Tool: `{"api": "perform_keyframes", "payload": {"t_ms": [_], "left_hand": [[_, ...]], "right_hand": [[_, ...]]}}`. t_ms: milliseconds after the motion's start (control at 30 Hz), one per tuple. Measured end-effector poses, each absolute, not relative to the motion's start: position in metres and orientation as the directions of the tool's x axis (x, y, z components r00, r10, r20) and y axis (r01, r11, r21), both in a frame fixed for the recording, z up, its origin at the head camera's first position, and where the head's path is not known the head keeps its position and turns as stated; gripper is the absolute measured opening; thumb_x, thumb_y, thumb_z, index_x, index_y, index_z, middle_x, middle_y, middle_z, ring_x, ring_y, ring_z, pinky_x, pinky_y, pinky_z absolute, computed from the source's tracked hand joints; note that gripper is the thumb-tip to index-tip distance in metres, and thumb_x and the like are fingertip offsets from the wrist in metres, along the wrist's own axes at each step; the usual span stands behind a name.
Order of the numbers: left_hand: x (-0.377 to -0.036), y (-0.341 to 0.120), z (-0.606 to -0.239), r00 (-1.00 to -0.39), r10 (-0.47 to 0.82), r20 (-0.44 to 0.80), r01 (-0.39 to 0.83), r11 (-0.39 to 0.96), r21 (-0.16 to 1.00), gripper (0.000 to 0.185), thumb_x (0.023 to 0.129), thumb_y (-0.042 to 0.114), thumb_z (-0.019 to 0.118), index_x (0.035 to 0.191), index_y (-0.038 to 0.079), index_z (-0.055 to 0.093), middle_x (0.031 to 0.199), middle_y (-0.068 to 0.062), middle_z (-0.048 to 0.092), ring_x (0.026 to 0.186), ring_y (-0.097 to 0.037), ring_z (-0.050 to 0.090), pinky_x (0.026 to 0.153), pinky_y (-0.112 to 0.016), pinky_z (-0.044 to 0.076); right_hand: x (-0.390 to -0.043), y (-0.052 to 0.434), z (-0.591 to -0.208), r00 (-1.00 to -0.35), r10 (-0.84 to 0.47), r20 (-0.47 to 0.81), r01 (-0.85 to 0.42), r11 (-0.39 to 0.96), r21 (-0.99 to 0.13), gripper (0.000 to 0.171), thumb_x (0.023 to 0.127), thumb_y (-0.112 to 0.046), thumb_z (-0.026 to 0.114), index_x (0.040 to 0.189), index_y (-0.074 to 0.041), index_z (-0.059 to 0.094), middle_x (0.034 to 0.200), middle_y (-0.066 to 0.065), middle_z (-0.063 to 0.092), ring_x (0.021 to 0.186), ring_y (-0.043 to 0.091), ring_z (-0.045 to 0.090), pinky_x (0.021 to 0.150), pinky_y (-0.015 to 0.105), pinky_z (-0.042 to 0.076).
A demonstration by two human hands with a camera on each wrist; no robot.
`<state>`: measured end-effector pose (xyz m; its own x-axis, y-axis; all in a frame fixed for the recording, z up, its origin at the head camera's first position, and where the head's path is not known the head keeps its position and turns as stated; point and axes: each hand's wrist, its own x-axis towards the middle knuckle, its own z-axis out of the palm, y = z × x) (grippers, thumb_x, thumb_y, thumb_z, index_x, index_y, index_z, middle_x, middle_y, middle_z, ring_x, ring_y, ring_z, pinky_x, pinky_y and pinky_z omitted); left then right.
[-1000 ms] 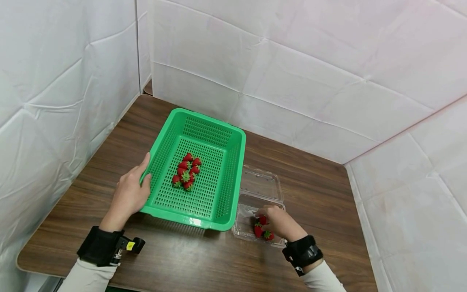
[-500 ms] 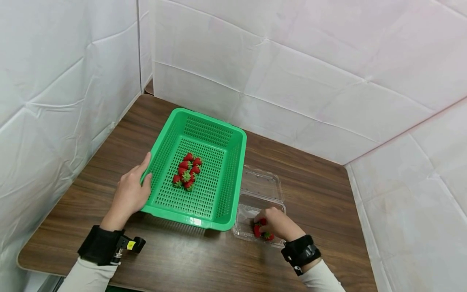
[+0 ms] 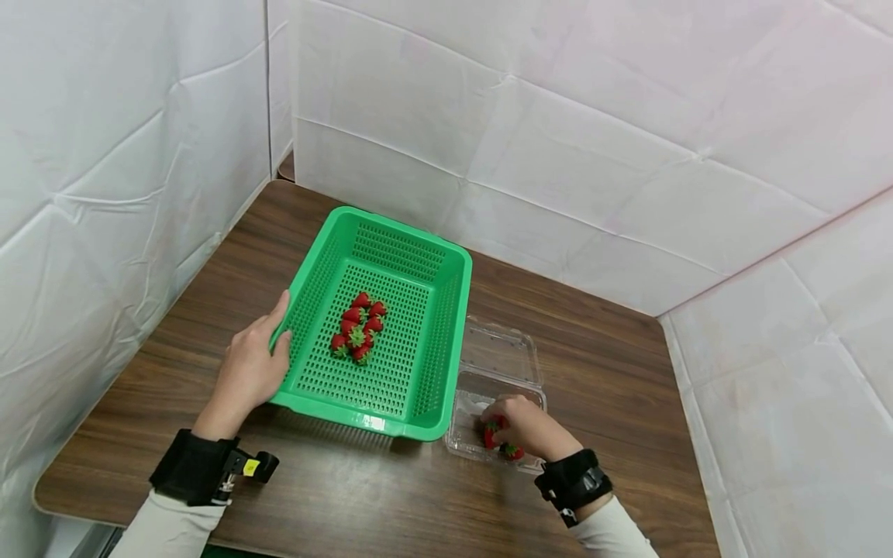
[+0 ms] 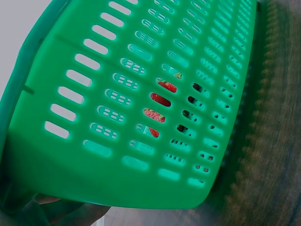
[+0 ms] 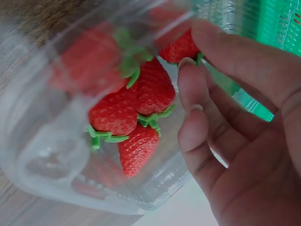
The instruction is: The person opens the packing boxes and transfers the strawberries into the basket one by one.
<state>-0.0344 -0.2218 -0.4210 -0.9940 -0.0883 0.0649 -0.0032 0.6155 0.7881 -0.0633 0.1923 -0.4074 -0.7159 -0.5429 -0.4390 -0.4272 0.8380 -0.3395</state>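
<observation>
Gently pinch just one strawberry point(image 5: 181, 47) by its firm shoulders, since your right hand point(image 3: 530, 426) is curling its fingers onto the berries in the clear clamshell point(image 3: 466, 434) on the tabletop point(image 3: 614, 372), while your left hand point(image 3: 247, 372) grips the green basket point(image 3: 446, 341) rim.

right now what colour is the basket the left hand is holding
Bright green, with slotted walls; the basket shows best in the head view.
</observation>
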Motion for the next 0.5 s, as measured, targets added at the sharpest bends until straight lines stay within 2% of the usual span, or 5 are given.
{"api": "perform_keyframes", "payload": {"t_ms": [300,500], "left_hand": [[-0.0349,-0.222,-0.4218,-0.993,-0.085,0.079,0.01,0.617,0.787,0.061,0.102,0.01,0.044,0.156,0.017,0.018,0.141,-0.034,0.044,0.12,-0.056,0.046,0.09,-0.07,0.039],[-0.0355,-0.222,-0.422,-0.993,-0.087,0.081,0.011,0.613,0.79,0.061,0.102,0.009,0.045,0.156,0.017,0.018,0.14,-0.034,0.045,0.12,-0.056,0.047,0.089,-0.07,0.039]], "right_hand": [[-0.0608,0.1899,-0.4075,-0.702,-0.567,-0.432,-0.461,0.823,-0.331,0.022,0.077,-0.012,0.08,0.098,-0.006,0.076,0.09,0.003,0.06,0.078,0.015,0.057,0.062,0.02,0.047],[-0.0614,0.1901,-0.4083,-0.695,-0.576,-0.431,-0.461,0.816,-0.347,0.019,0.08,-0.014,0.078,0.098,-0.01,0.076,0.092,0.001,0.071,0.08,0.012,0.063,0.064,0.02,0.048]]}}
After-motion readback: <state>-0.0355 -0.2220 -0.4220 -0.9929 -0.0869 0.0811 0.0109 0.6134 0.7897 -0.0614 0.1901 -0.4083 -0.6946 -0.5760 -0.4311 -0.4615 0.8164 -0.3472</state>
